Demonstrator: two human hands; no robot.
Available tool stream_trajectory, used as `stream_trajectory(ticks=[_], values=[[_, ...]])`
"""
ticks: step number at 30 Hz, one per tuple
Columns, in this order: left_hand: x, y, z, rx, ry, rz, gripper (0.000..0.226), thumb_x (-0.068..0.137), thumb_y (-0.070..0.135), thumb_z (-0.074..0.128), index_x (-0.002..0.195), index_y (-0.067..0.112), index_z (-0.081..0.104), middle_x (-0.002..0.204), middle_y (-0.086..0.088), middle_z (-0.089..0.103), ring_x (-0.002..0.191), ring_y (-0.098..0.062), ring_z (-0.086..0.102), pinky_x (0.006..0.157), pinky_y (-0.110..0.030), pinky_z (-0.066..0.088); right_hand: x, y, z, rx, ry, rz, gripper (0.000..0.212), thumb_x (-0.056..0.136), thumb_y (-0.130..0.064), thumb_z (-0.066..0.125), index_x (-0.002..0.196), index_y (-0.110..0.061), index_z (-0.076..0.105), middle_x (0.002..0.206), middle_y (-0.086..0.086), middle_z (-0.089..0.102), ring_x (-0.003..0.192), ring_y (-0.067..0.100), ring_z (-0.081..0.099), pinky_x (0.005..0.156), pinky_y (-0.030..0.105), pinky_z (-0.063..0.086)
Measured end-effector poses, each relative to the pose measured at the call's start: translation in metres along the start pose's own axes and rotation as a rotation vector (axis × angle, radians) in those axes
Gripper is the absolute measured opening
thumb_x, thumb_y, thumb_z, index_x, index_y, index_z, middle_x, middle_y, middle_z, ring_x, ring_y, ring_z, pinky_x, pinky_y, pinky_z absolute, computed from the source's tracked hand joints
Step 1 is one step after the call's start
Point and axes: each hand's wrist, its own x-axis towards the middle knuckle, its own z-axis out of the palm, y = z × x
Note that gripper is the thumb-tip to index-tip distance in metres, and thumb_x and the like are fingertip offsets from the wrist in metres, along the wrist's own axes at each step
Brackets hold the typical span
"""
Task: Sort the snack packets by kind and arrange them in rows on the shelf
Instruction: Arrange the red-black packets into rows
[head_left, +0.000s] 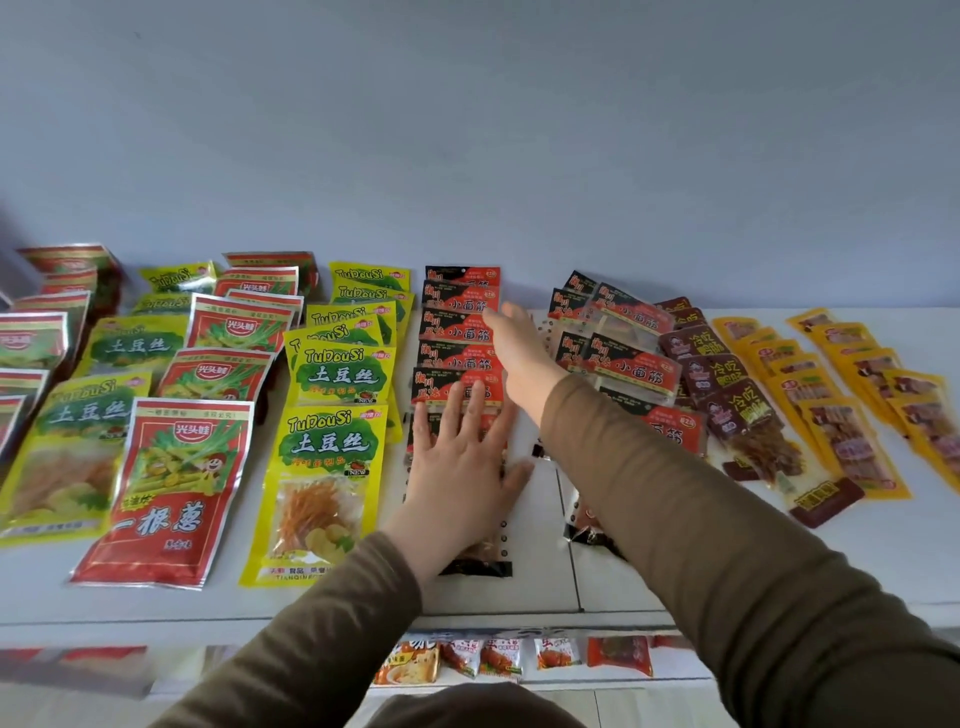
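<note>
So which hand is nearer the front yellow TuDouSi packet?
Left. The left hand lies flat on the black-and-red packet row, just right of the front yellow TuDouSi packet. The right hand reaches farther back and right.

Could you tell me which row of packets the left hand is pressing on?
The left hand lies flat on the black-and-red row, right of the yellow TuDouSi row.

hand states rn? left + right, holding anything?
Left hand: open, fingers spread flat, pressing on the black-and-red packet row.
Right hand: open, fingers straight along that row's right edge, holding nothing.
</note>
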Motion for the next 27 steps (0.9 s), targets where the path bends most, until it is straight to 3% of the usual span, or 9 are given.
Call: stream_trajectory(ticks=[5, 8, 11, 14, 18, 20, 22, 24, 27], values=[[-0.004, -0.004, 0.0, -0.003, -0.013, -0.001, 0.082, 0.089, 0.07, 0.001, 0.162, 0.033, 0.002, 0.171, -0.008, -0.004, 0.157, -0.029, -0.013, 0.123, -0.062, -0.006, 0.001, 0.009, 0.006, -0.015, -0.012, -0.034, 0.049, 0.104, -0.031, 0.046, 0.151, -0.021, 0.039, 0.151, 0.0, 0.047, 0.138, 0.021, 0.044, 0.114, 0.047, 0.037], [-0.009, -0.009, -0.02, -0.186, 0.061, 0.033, 0.074, 0.099, 0.069, 0.011, 0.162, 0.029, 0.014, 0.172, -0.004, -0.002, 0.157, -0.024, -0.012, 0.125, -0.056, -0.005, -0.009, 0.001, 0.004, -0.091, 0.054, -0.158, 0.047, 0.106, -0.029, 0.044, 0.152, -0.021, 0.038, 0.154, -0.001, 0.043, 0.139, 0.018, 0.043, 0.115, 0.041, 0.037], [-0.021, -0.041, -0.053, -0.4, 0.304, -0.009, 0.058, 0.106, 0.053, 0.032, 0.151, 0.016, 0.041, 0.165, -0.008, 0.028, 0.154, -0.024, 0.019, 0.125, -0.046, 0.017, -0.037, -0.011, 0.003, -0.184, 0.044, -0.342, 0.045, 0.108, -0.022, 0.041, 0.152, -0.022, 0.036, 0.157, -0.005, 0.038, 0.139, 0.01, 0.041, 0.106, 0.022, 0.038], [-0.035, -0.101, -0.078, -0.472, 0.47, -0.198, 0.029, 0.104, 0.021, 0.049, 0.129, 0.006, 0.056, 0.135, -0.015, 0.056, 0.126, -0.035, 0.049, 0.101, -0.042, 0.037, -0.068, -0.014, 0.01, -0.091, -0.149, -0.258, 0.046, 0.107, -0.013, 0.042, 0.152, -0.021, 0.037, 0.152, -0.003, 0.043, 0.107, 0.011, 0.063, 0.086, 0.027, 0.056], [-0.047, -0.154, -0.089, -0.606, 0.347, -0.493, 0.03, 0.103, 0.021, 0.046, 0.131, 0.01, 0.051, 0.133, -0.016, 0.057, 0.119, -0.037, 0.054, 0.084, -0.038, 0.034, -0.092, -0.007, 0.032, -0.032, -0.43, 0.013, 0.06, 0.103, 0.001, 0.043, 0.158, -0.016, 0.026, 0.157, 0.012, 0.034, 0.086, 0.021, 0.067, 0.075, 0.034, 0.055], [-0.049, -0.156, -0.088, -0.677, 0.305, -0.519, 0.034, 0.104, 0.023, 0.045, 0.135, 0.01, 0.046, 0.136, -0.014, 0.055, 0.121, -0.035, 0.053, 0.088, -0.039, 0.036, -0.096, -0.003, 0.042, -0.051, -0.468, 0.05, 0.065, 0.103, 0.003, 0.041, 0.16, -0.017, 0.02, 0.154, 0.016, 0.036, 0.082, 0.018, 0.068, 0.071, 0.03, 0.055], [-0.047, -0.157, -0.08, -0.727, 0.269, -0.505, 0.037, 0.105, 0.022, 0.044, 0.14, 0.01, 0.04, 0.128, -0.008, 0.054, 0.112, -0.029, 0.053, 0.09, -0.04, 0.038, -0.098, 0.001, 0.049, -0.056, -0.48, 0.077, 0.066, 0.103, 0.004, 0.04, 0.161, -0.018, 0.016, 0.118, 0.01, 0.056, 0.085, 0.021, 0.067, 0.074, 0.032, 0.056], [-0.043, -0.162, -0.069, -0.754, 0.24, -0.478, 0.039, 0.104, 0.017, 0.043, 0.142, 0.012, 0.035, 0.139, -0.009, 0.052, 0.12, -0.029, 0.054, 0.097, -0.043, 0.043, -0.098, 0.001, 0.052, -0.053, -0.485, 0.095, 0.067, 0.103, 0.004, 0.04, 0.161, -0.019, 0.014, 0.095, -0.006, 0.048, 0.086, 0.023, 0.066, 0.077, 0.032, 0.056], [-0.035, -0.168, -0.06, -0.788, 0.216, -0.47, 0.05, 0.102, 0.013, 0.042, 0.15, 0.016, 0.026, 0.157, -0.014, 0.04, 0.134, -0.031, 0.049, 0.107, -0.05, 0.043, -0.099, 0.0, 0.058, -0.063, -0.471, 0.102, 0.069, 0.103, 0.003, 0.041, 0.161, -0.021, 0.013, 0.103, -0.002, 0.048, 0.085, 0.022, 0.066, 0.077, 0.032, 0.056]])
